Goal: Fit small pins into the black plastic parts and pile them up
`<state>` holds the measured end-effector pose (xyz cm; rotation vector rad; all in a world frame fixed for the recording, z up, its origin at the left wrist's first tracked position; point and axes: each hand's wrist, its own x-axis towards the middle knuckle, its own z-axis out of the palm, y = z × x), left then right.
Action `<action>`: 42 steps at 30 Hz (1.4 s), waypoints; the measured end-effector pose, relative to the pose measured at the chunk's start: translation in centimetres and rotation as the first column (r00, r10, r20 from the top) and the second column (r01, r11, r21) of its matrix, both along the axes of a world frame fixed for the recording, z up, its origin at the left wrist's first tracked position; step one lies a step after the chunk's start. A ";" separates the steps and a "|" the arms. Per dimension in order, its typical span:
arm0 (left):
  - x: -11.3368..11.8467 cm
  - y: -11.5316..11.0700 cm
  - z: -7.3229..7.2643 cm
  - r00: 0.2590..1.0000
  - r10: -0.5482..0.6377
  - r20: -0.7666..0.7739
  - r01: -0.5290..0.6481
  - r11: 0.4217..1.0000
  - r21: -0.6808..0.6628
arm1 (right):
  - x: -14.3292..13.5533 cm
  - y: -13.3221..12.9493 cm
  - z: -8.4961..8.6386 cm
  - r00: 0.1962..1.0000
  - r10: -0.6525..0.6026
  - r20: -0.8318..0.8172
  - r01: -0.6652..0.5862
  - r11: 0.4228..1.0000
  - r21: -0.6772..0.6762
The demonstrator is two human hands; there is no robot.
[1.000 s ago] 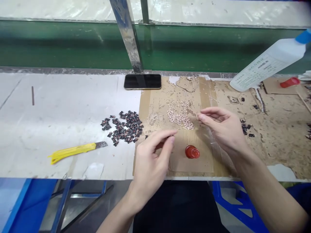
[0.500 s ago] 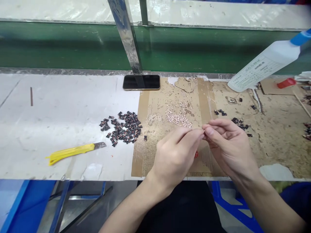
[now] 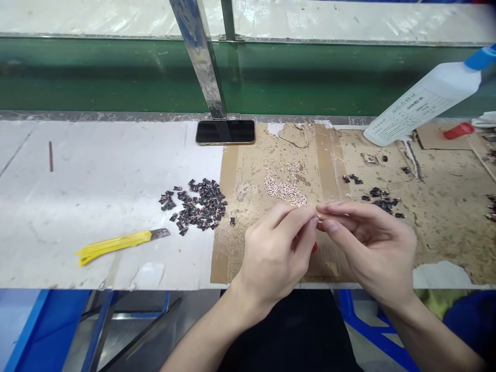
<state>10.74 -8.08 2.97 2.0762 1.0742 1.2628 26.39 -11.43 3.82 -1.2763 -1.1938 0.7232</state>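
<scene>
My left hand (image 3: 277, 253) is closed in a pinch, its fingertips meeting those of my right hand (image 3: 372, 243) above the cardboard. Whatever sits between the fingertips is tiny and mostly covered. My right thumb and forefinger are also pinched close together at that spot. A red item (image 3: 314, 248) shows partly behind my left hand. Just beyond the fingertips lies a heap of tiny copper-coloured pieces (image 3: 287, 191). To the left spreads a pile of small black pieces with coppery ends (image 3: 201, 206), and a smaller group of black pieces (image 3: 382, 201) lies past my right hand.
A yellow utility knife (image 3: 116, 245) lies at left with its blade out. A phone (image 3: 225, 132) rests at the foot of a metal post (image 3: 205, 67). The white bottle with a blue cap (image 3: 420, 106) leans at right, near a red cap (image 3: 459, 131).
My right hand has shifted slightly, with its fingers a bit more spread out and its fingertips lower and further left. My left hand remains pinched in nearly the same place.
</scene>
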 end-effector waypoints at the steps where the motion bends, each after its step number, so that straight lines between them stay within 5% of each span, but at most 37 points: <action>1: -0.1 0.0 0.1 1.000 -0.012 0.014 0.013 0.999 -0.031 | 0.2 0.0 0.0 1.000 0.017 0.024 -0.018 1.000 0.009; 8: -1.1 -0.2 0.8 0.990 -0.138 0.016 0.138 0.978 -0.154 | 1.7 0.2 0.3 0.966 0.200 0.162 -0.205 0.979 0.011; 14: -1.7 -0.8 0.7 0.979 -0.166 0.120 0.196 0.928 -0.318 | 2.0 -0.7 0.3 0.939 0.337 0.073 -0.321 0.931 -0.174; 17: -2.1 -1.3 0.5 0.976 -0.114 0.187 0.184 0.891 -0.415 | 2.6 -1.8 0.0 0.938 0.337 0.077 -0.314 0.925 -0.213; 20: -2.7 -1.9 -0.2 0.980 -0.021 0.200 0.113 0.878 -0.464 | 3.8 -3.3 -0.6 0.915 0.303 0.268 -0.244 0.942 -0.232; 27: -3.8 -2.5 -1.4 0.978 0.108 0.176 0.018 0.803 -0.595 | 4.3 -4.5 -1.8 0.651 0.328 0.685 -0.243 0.944 -0.221; 38: -4.7 -2.5 -1.7 0.978 0.146 0.149 -0.027 0.796 -0.604 | 3.4 -3.3 -2.1 0.501 0.284 0.817 -0.284 0.946 -0.156; 42: -4.5 -2.5 -1.3 0.962 0.174 0.209 0.008 0.749 -0.663 | 3.4 -3.3 -1.7 0.541 0.297 0.787 -0.267 0.948 -0.174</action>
